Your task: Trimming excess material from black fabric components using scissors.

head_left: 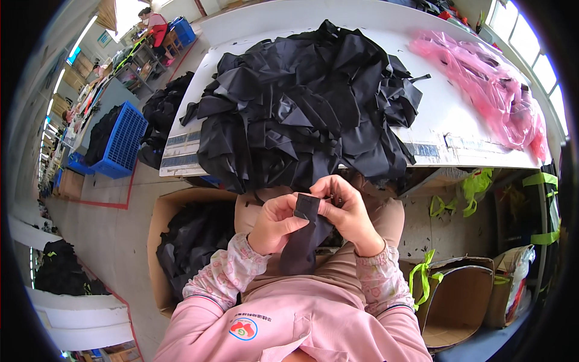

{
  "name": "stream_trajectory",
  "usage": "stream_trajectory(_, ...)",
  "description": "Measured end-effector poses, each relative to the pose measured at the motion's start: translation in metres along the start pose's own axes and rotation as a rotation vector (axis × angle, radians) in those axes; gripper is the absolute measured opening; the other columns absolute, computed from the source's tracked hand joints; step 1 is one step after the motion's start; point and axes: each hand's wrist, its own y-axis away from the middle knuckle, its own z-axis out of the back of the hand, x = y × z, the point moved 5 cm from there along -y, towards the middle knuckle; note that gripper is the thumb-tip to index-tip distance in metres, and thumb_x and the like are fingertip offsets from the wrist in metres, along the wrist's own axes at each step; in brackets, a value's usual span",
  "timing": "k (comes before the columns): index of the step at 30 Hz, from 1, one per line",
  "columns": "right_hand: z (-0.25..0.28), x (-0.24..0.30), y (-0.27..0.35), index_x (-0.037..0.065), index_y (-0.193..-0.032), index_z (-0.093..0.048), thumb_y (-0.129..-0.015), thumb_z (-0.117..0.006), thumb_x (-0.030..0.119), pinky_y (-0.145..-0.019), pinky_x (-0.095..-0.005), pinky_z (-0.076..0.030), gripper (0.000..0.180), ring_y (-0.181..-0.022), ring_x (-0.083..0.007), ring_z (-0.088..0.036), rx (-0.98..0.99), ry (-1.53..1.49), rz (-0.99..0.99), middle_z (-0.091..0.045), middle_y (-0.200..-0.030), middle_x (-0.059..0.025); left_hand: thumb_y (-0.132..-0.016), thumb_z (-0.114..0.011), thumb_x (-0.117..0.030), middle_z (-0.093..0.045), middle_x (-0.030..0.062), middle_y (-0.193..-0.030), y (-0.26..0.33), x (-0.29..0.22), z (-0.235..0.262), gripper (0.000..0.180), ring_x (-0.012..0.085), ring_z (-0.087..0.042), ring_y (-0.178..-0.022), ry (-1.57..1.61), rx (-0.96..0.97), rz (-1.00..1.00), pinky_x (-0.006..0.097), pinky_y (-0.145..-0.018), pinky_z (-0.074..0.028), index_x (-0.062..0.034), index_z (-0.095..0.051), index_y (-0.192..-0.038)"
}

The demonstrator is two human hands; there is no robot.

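Both hands meet over my lap, just in front of the table edge. Between them is a black fabric piece [300, 250], its folded upper end raised and its tail hanging down over my lap. My left hand [272, 224] pinches the left side of that end between thumb and fingers. On the other side, my right hand [347, 212] grips the right edge, with the thumb against the cloth and the fingers curled. Just beyond the hands, a big heap of black fabric pieces [307, 102] covers the middle of the white table [440, 130] and droops over its front edge.
Pink plastic bags [482, 90] lie on the table's right side. A cardboard box [160, 241] of black fabric stands at my left. An open carton [455, 301] with green ties sits at my right. Farther left are a blue crate [123, 142] and a person in red [158, 29].
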Motion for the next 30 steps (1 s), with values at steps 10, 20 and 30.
stream_trajectory(10,0.007,0.023,0.023,-0.002,-0.100,-0.057,-0.082,-0.069,0.015,-0.073,-0.0292,-0.046,0.028,-0.083,-0.0256,-0.054,-0.263,0.618,0.256,-0.053,-0.094,-0.0132,-0.083,-0.058,0.011,-0.053,0.0016,-0.098,0.007,-0.017,0.009,0.013,0.0039,-0.052,-0.080,-0.502,-0.186,-0.434,0.017,-0.069,-0.042,0.0029,-0.058,-0.093)
stream_trajectory(20,-0.022,-0.019,0.041,0.005,-0.090,-0.054,-0.091,-0.062,0.026,-0.043,-0.0168,-0.032,0.022,-0.051,-0.0010,-0.043,0.038,0.022,-0.295,-0.049,-0.062,0.0052,-0.083,-0.059,0.010,-0.055,0.0037,-0.099,0.012,-0.014,0.016,0.012,0.0070,-0.057,-0.082,-0.575,-0.250,-0.490,0.019,-0.070,-0.045,0.0046,-0.059,-0.094)
stream_trajectory(30,-0.024,-0.009,0.032,0.001,-0.083,-0.054,-0.085,-0.069,0.021,-0.047,-0.0213,-0.034,0.025,-0.054,-0.0046,-0.039,-0.069,0.472,0.015,-0.047,-0.061,0.0032,-0.079,-0.065,0.007,-0.057,0.0046,-0.096,0.018,-0.009,0.017,0.013,0.0034,-0.051,-0.069,-0.714,-0.272,-0.505,0.016,-0.056,-0.038,0.0023,-0.062,-0.091)
